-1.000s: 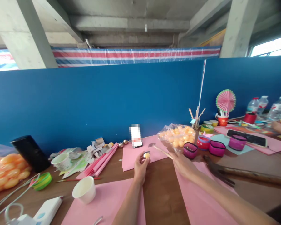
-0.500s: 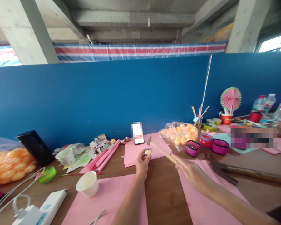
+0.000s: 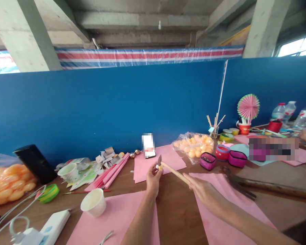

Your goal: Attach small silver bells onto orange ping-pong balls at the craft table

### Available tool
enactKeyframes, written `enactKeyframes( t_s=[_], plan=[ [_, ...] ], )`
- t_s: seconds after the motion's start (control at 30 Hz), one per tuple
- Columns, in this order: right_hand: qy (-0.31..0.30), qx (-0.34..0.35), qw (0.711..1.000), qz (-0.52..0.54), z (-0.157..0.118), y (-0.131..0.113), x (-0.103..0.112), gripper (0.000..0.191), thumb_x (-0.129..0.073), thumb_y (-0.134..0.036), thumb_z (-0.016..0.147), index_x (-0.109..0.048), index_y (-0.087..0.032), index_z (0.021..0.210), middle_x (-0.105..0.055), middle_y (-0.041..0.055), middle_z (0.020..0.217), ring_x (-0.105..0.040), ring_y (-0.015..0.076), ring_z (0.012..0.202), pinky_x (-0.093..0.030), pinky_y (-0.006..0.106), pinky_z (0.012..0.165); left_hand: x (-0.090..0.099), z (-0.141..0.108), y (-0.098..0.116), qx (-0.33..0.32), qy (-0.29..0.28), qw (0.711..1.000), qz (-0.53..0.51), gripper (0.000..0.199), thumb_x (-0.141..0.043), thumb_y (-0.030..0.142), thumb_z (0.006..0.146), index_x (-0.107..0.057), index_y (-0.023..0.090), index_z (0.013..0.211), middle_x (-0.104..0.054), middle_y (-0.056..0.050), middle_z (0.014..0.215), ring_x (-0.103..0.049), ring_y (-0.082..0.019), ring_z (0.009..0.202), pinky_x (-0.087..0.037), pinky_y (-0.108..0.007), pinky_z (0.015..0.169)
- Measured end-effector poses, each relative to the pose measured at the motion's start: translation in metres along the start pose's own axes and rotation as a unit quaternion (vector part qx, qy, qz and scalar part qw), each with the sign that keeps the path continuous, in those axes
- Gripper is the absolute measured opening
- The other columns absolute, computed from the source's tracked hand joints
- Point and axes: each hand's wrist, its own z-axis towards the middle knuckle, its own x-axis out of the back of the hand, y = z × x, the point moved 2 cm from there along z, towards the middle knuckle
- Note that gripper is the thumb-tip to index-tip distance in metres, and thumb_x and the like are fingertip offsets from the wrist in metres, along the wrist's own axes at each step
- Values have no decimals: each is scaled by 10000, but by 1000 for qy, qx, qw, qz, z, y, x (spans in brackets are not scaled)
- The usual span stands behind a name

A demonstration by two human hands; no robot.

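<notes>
Small ball in left hand

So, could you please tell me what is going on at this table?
The left hand pinches a small shiny, yellowish piece above the table. The right hand grips the wooden handle of a small hammer, its head at or very near that piece. A bag of orange balls and a larger hammer lie toward the right.
</notes>
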Motion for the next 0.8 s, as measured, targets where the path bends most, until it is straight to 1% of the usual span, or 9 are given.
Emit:
enactKeyframes(
  t_s=[0.1, 0.2, 0.27, 0.33, 0.47, 0.5, 0.6, 0.67, 0.8],
  plan=[
    [7, -30, 999, 23, 2, -7, 6, 391, -304, -285, 851, -387, -235, 1230, -604, 50, 941, -582, 160, 778, -476, 296, 720, 0, -1, 2, 14, 4, 1000, -6, 532, -674, 292, 615, -500, 184, 1106, -605, -100, 992, -586, -133, 786, -444, -267, 717],
    [-4, -80, 995, 58, 5, -13, 11, 381, -290, -353, 861, -398, -237, 1207, -590, 8, 757, -530, 118, 556, -465, 250, 560, 0, -2, 3, 17, 21, 1000, -10, 539, -687, 298, 597, -501, 195, 1092, -603, -95, 987, -590, -127, 769, -445, -261, 705],
    [-7, -95, 993, 71, 5, -14, 12, 399, -301, -377, 855, -384, -237, 1219, -581, -2, 728, -494, 106, 499, -447, 239, 516, 0, -3, 4, 14, 33, 999, -11, 532, -694, 300, 586, -511, 199, 1076, -606, -85, 965, -593, -124, 751, -448, -260, 696],
    [-7, -98, 993, 69, 4, -12, 11, 407, -303, -379, 851, -386, -233, 1222, -589, 9, 747, -515, 119, 537, -450, 247, 540, -1, -2, 4, 14, 31, 999, -15, 522, -696, 299, 584, -522, 197, 1066, -607, -78, 947, -594, -123, 738, -452, -263, 697],
    [-18, -73, 996, 52, 2, -9, 7, 386, -306, -369, 847, -448, -238, 1181, -605, 35, 817, -569, 165, 717, -456, 289, 679, -2, -2, 3, 20, 4, 999, -28, 518, -687, 294, 599, -526, 187, 1080, -603, -83, 954, -594, -128, 743, -454, -280, 717],
    [-15, -71, 996, 51, 1, -8, 7, 383, -305, -367, 848, -448, -244, 1181, -605, 32, 823, -569, 164, 724, -453, 290, 690, -2, -2, 4, 21, -3, 999, -30, 523, -681, 295, 608, -520, 187, 1093, -601, -88, 967, -594, -135, 758, -454, -286, 721],
    [1, -89, 994, 57, 1, -8, 7, 402, -285, -370, 855, -397, -248, 1221, -595, 10, 766, -542, 136, 598, -451, 265, 607, -3, -3, 5, 19, -14, 999, -28, 527, -658, 308, 634, -503, 196, 1126, -598, -97, 1014, -587, -156, 823, -447, -303, 739],
    [-6, -98, 993, 62, 1, -9, 5, 414, -288, -382, 852, -393, -235, 1225, -583, 4, 726, -509, 124, 532, -441, 253, 548, -4, -2, 6, 8, -14, 1000, -21, 507, -649, 308, 643, -513, 199, 1120, -601, -92, 1031, -577, -162, 874, -429, -305, 777],
    [-13, -112, 991, 77, 0, -8, 2, 414, -275, -401, 853, -411, -231, 1205, -567, 1, 722, -497, 116, 523, -434, 244, 522, -4, -1, 7, 6, -7, 999, -40, 473, -645, 303, 648, -533, 197, 1096, -614, -88, 1024, -562, -171, 939, -396, -308, 835]
  ],
)
